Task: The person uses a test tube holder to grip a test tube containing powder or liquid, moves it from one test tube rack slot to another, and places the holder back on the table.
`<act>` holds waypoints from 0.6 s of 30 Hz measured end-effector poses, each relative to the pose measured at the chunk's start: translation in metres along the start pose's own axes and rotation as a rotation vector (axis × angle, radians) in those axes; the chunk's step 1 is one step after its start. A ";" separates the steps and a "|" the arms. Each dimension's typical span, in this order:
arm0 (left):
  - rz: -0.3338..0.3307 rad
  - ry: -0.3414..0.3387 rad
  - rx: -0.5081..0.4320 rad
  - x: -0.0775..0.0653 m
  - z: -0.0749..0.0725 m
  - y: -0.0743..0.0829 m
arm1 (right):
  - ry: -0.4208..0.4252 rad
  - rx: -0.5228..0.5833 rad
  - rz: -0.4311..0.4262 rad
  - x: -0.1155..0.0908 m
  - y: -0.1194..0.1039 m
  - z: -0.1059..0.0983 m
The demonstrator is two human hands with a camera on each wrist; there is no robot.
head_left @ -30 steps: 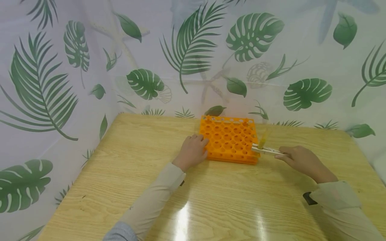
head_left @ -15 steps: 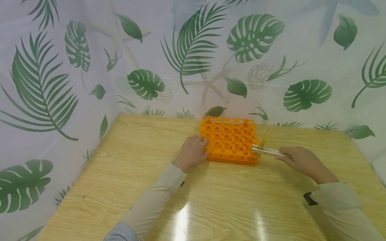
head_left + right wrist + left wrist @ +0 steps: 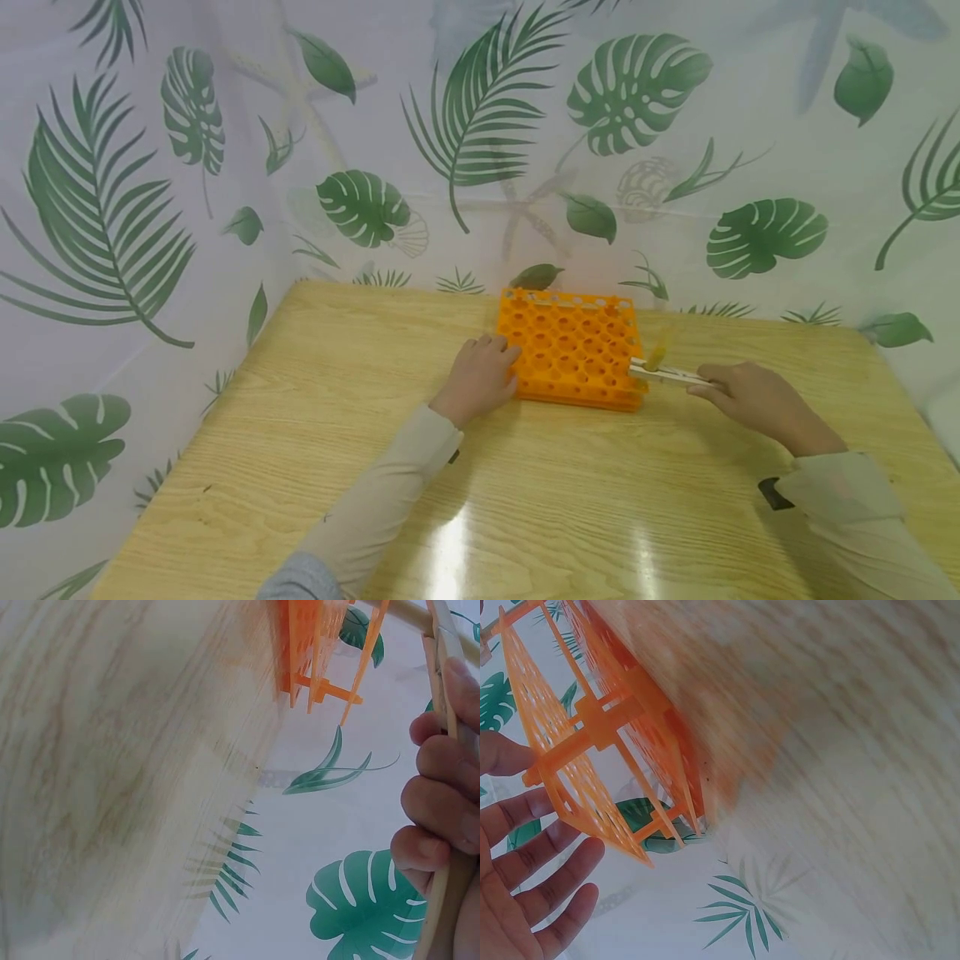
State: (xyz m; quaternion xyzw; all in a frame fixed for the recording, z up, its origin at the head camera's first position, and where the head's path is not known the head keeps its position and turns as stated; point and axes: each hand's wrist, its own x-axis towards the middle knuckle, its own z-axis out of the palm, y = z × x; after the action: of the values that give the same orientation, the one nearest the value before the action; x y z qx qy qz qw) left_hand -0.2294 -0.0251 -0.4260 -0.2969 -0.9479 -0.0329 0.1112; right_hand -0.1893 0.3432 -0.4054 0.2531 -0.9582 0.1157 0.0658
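My left hand [image 3: 480, 377] rests at the left end of an orange test tube rack [image 3: 566, 343]. The left wrist view shows the thumb and fingers [image 3: 577, 862] spread and only slightly bent, with fingertips at the end of the rack's upper plate. My right hand [image 3: 761, 404] grips a wooden test tube clamp [image 3: 678, 377], fingers curled round its handles [image 3: 442, 900]. In the clamp's tip stands a test tube [image 3: 658, 350] with yellow liquid, leaning right. Clamp tip and tube overlap the rack's right edge in the head view.
The rack stands near the back edge of a wood-grain table [image 3: 360, 358]. Behind it hangs a white cloth [image 3: 480, 150] printed with green leaves. A dark strap [image 3: 774, 493] shows at the right cuff.
The clamp and the tube have shifted very slightly to the right with my right hand, and the tube leans a little more. My left hand and the rack have stayed in place.
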 end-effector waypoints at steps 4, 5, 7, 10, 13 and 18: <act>0.007 0.024 0.005 0.000 0.001 0.000 | 0.007 -0.020 -0.014 0.001 0.000 -0.002; 0.009 0.030 0.005 0.000 0.002 0.000 | 0.002 -0.025 -0.015 0.001 0.000 -0.003; 0.011 0.037 0.002 0.000 0.002 0.000 | -0.006 -0.038 -0.012 0.002 0.000 -0.005; 0.013 0.042 0.002 0.000 0.002 0.000 | -0.015 -0.043 -0.010 0.003 0.001 -0.007; 0.014 0.041 0.003 0.000 0.002 0.000 | -0.021 -0.037 -0.007 0.003 0.001 -0.009; 0.012 0.027 -0.004 0.000 0.001 0.000 | -0.001 -0.045 -0.015 0.004 0.001 -0.012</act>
State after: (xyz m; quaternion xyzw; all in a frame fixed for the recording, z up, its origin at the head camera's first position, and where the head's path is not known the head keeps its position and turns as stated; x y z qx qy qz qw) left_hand -0.2295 -0.0256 -0.4268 -0.3021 -0.9444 -0.0381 0.1237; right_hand -0.1924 0.3455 -0.3933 0.2587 -0.9587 0.0937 0.0717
